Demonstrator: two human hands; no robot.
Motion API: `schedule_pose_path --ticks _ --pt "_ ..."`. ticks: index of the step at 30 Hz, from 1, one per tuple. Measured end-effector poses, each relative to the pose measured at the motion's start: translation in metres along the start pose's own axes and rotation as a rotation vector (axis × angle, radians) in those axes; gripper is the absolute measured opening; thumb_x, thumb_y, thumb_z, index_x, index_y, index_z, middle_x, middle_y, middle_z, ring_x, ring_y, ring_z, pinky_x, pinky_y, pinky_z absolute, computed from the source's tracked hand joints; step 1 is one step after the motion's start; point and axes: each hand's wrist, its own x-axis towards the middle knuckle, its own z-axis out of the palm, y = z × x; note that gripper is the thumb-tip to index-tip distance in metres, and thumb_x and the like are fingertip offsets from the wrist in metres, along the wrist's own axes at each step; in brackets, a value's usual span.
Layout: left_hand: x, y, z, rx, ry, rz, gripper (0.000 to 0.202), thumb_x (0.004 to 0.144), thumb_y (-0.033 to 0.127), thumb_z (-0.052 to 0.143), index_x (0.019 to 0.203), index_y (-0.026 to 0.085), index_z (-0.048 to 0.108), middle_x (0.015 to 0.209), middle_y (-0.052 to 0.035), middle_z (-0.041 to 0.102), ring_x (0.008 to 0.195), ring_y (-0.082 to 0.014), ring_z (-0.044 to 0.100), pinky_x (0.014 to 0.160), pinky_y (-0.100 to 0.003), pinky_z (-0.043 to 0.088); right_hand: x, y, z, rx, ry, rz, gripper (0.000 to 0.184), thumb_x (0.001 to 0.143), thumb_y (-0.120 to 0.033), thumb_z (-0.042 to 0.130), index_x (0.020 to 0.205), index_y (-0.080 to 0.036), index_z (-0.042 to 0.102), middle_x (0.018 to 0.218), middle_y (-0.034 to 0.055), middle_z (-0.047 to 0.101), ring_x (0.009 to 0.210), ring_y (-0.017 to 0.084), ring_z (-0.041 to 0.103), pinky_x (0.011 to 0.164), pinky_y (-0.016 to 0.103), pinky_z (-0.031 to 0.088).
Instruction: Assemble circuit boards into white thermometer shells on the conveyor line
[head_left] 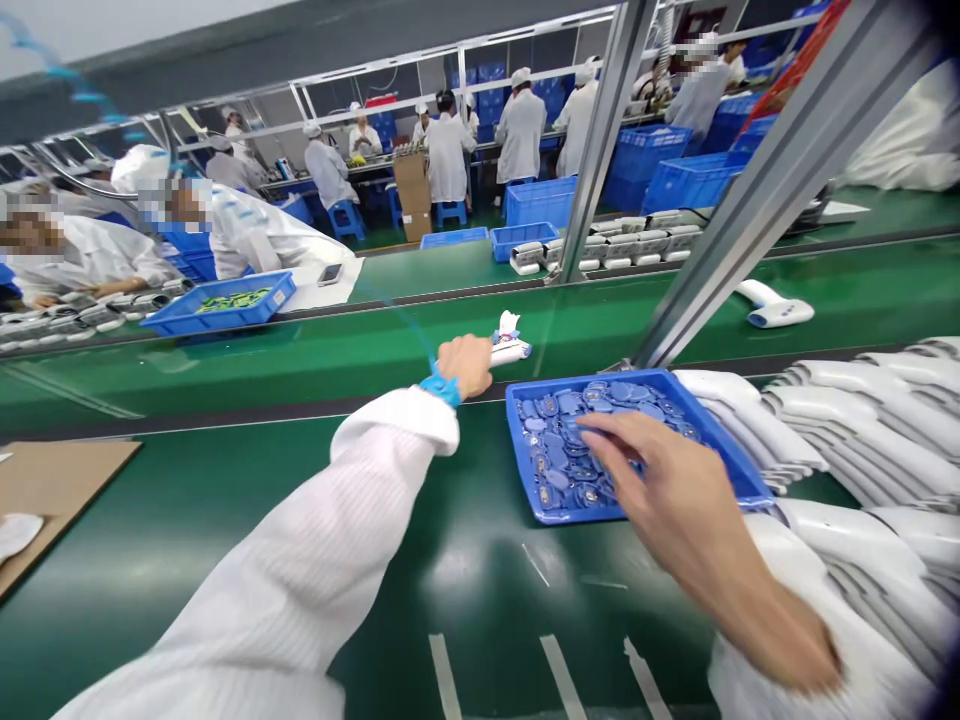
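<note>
My left hand grips a small white plastic part at the far side of the green conveyor belt, and a white piece sticks up from the part's end. My right hand reaches over a blue plastic tray, its fingertips on or just above a heap of blue oval plastic parts. I cannot see anything held in those fingers. Beside the tray lie rows of stacked white curved plastic housings.
A white handheld device lies on the belt beyond an aluminium upright. A cardboard sheet lies at the near left. Co-workers in white coats and caps sit and stand along the benches, among blue crates.
</note>
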Motion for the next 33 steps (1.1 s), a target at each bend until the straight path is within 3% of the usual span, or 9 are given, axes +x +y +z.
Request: schedule_pose_path --ticks 3,6,11,14,17,22,27,30,33 --pt "0.054 0.035 0.003 0.088 -0.018 0.146 0.036 0.093 0.021 0.066 0.128 0.013 0.063 0.125 -0.015 0.067 0.119 -0.0293 0.062 0.102 -0.046 0.047 -0.038 0.003 -0.023 0.125 0.049 0.172 0.025 0.099 -0.044 0.055 0.103 -0.027 0.074 0.096 0.0019 0.079 0.076 0.02 0.076 0.064 0.028 0.063" --pt "0.086 0.056 0.011 0.161 -0.064 0.245 0.029 0.098 0.027 0.062 0.124 0.013 0.065 0.127 -0.0116 0.066 0.119 -0.0262 0.061 0.105 -0.047 0.045 -0.074 0.021 -0.036 0.333 -0.066 0.397 0.032 0.093 -0.051 0.064 0.114 -0.029 0.074 0.093 0.0027 0.08 0.069 0.021 0.077 0.055 0.025 0.063" --pt "0.086 0.058 0.007 0.259 -0.109 0.265 0.032 0.09 0.013 0.064 0.122 0.01 0.067 0.127 -0.0179 0.068 0.122 -0.0315 0.061 0.103 -0.043 0.044 -0.099 0.034 -0.045 0.67 -0.19 0.724 0.037 0.083 -0.055 0.074 0.105 -0.025 0.078 0.087 0.006 0.08 0.076 0.024 0.078 0.066 0.025 0.066" --pt "0.051 0.035 -0.011 0.306 -0.112 0.191 0.036 0.086 0.013 0.063 0.121 0.008 0.068 0.123 -0.0222 0.069 0.118 -0.0373 0.063 0.097 -0.043 0.046 -0.096 0.023 -0.045 0.78 -0.145 0.822 0.039 0.081 -0.058 0.075 0.099 -0.024 0.078 0.082 0.0064 0.078 0.071 0.021 0.076 0.066 0.024 0.065" --pt "-0.013 0.0 -0.023 0.348 -0.134 0.091 0.035 0.086 0.017 0.059 0.12 0.012 0.067 0.115 -0.0198 0.071 0.107 -0.0369 0.068 0.087 -0.041 0.05 -0.095 0.011 -0.044 0.857 -0.149 0.863 0.039 0.081 -0.058 0.076 0.099 -0.024 0.079 0.085 0.0061 0.078 0.072 0.019 0.075 0.069 0.024 0.064" --pt "-0.147 -0.032 0.002 0.344 -0.28 -0.078 0.032 0.09 0.025 0.058 0.121 0.02 0.062 0.114 -0.0135 0.073 0.101 -0.0366 0.071 0.076 -0.039 0.051 -0.101 -0.008 -0.037 0.963 -0.242 0.863 0.039 0.086 -0.059 0.071 0.099 -0.023 0.078 0.095 0.0061 0.079 0.08 0.018 0.075 0.077 0.027 0.064" --pt "-0.241 -0.006 0.034 0.048 -0.161 -0.271 0.035 0.103 0.046 0.044 0.12 0.016 0.051 0.1 -0.0135 0.071 0.085 -0.0343 0.07 0.068 -0.039 0.046 -0.108 -0.031 -0.018 0.869 -0.219 0.763 0.037 0.087 -0.057 0.07 0.096 -0.023 0.078 0.089 0.0042 0.078 0.079 0.019 0.076 0.075 0.027 0.064" --pt "-0.269 0.024 0.04 -0.34 -0.121 -0.222 0.033 0.102 0.05 0.047 0.113 0.02 0.053 0.097 -0.0088 0.07 0.085 -0.028 0.067 0.072 -0.036 0.045 -0.111 -0.048 -0.007 0.677 -0.155 0.607 0.028 0.093 -0.05 0.065 0.101 -0.026 0.078 0.093 0.0014 0.08 0.08 0.018 0.077 0.073 0.027 0.064" --pt "-0.277 0.048 0.045 -0.655 -0.143 -0.117 0.03 0.1 0.05 0.052 0.106 0.022 0.054 0.096 -0.006 0.069 0.083 -0.0236 0.064 0.071 -0.033 0.044 -0.113 -0.066 -0.001 0.569 -0.116 0.368 0.021 0.099 -0.038 0.06 0.104 -0.025 0.076 0.104 0.0 0.08 0.086 0.017 0.078 0.08 0.027 0.064"
